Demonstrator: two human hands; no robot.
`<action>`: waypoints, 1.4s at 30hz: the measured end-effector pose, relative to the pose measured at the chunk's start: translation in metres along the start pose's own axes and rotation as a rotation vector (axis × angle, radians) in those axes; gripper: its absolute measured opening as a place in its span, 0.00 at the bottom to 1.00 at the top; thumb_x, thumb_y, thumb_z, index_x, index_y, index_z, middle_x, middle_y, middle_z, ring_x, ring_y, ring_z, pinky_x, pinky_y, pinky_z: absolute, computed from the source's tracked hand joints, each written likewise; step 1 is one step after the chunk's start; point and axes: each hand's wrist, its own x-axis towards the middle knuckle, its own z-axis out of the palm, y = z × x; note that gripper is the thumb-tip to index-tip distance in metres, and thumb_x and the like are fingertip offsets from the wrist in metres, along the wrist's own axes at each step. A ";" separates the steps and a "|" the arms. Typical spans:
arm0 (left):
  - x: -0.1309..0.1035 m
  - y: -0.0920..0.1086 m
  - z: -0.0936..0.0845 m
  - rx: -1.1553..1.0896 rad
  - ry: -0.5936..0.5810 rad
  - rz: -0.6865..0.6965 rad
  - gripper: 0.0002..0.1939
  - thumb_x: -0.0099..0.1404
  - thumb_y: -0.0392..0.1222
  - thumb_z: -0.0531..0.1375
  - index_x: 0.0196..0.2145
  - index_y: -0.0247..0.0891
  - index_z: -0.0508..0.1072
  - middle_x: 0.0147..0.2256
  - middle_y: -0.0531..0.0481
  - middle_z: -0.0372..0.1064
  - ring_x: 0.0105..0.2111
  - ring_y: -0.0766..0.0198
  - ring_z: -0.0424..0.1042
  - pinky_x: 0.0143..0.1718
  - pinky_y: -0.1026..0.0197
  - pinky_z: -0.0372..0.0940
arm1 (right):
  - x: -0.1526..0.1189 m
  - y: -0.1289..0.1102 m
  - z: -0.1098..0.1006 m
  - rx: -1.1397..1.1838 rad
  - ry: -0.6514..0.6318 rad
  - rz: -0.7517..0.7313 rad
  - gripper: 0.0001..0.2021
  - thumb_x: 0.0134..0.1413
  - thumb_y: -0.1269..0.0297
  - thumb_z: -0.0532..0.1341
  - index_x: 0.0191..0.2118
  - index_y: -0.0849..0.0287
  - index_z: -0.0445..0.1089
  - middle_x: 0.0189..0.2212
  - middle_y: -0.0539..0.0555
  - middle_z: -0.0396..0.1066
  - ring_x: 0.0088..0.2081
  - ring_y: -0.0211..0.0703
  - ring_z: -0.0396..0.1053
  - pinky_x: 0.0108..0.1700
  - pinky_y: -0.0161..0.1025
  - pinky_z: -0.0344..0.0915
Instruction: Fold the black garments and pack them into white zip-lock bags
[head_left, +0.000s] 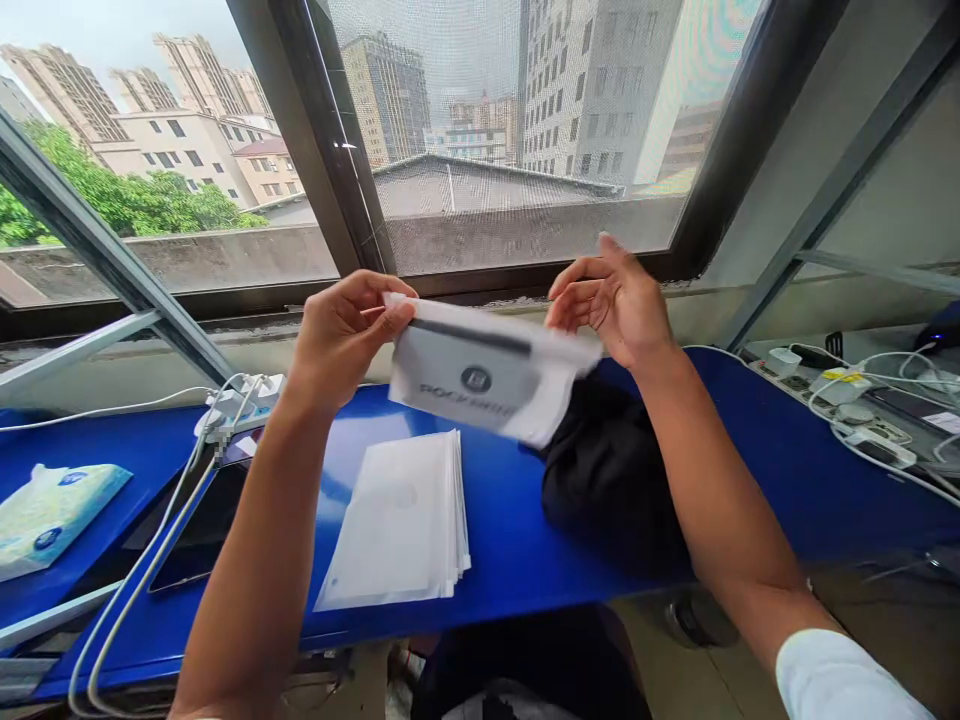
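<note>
Printed bag (431, 385) pinched at one corner, its far end blurred

The lettering on the bag is smeared and too unclear to read, and the right end dissolves into blur; its upper left corner is partly covered by the thumb. The bag is whitish, flat and translucent, with a dark band along its upper edge and a dark round emblem. It hangs tilted in the middle of the frame, above the worktop (510, 560), sloping down to the right.

The left hand (337, 335) has its grip closed firmly on that corner, thumb against bent fingers. The right hand (626, 310), upper right of centre, is turned palm inward with fingers loosely curled and apart, one digit raised; whether it touches the bag's blurred end I cannot tell.

Below the bag, at lower centre, lies a stack of white bags (394, 520). Black cloth (600, 480) sits right of it, partly hidden by the bag and right forearm. At lower left, the left forearm partly hides a dark flat device (199, 530); a tissue pack (67, 510) is cut off by the left edge.
</note>
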 end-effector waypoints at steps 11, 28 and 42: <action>-0.019 0.008 0.045 0.066 -0.065 0.037 0.09 0.64 0.46 0.69 0.36 0.39 0.76 0.30 0.51 0.75 0.28 0.66 0.74 0.28 0.65 0.66 | -0.033 -0.027 0.066 -0.244 -0.010 -0.320 0.20 0.68 0.44 0.59 0.31 0.55 0.63 0.20 0.45 0.57 0.22 0.35 0.52 0.26 0.37 0.48; 0.031 -0.033 -0.047 0.044 0.676 0.218 0.07 0.49 0.29 0.69 0.24 0.36 0.74 0.21 0.60 0.64 0.23 0.74 0.60 0.28 0.64 0.57 | -0.038 -0.042 0.045 -0.316 -0.300 -0.384 0.19 0.68 0.61 0.59 0.24 0.58 0.64 0.20 0.47 0.63 0.23 0.34 0.58 0.29 0.36 0.57; -0.005 0.000 0.011 0.173 0.128 0.368 0.06 0.57 0.38 0.75 0.32 0.39 0.84 0.29 0.54 0.78 0.26 0.71 0.67 0.27 0.62 0.60 | -0.036 -0.032 0.074 -0.188 -0.163 -0.372 0.13 0.71 0.54 0.57 0.54 0.52 0.72 0.45 0.52 0.74 0.32 0.35 0.70 0.29 0.32 0.63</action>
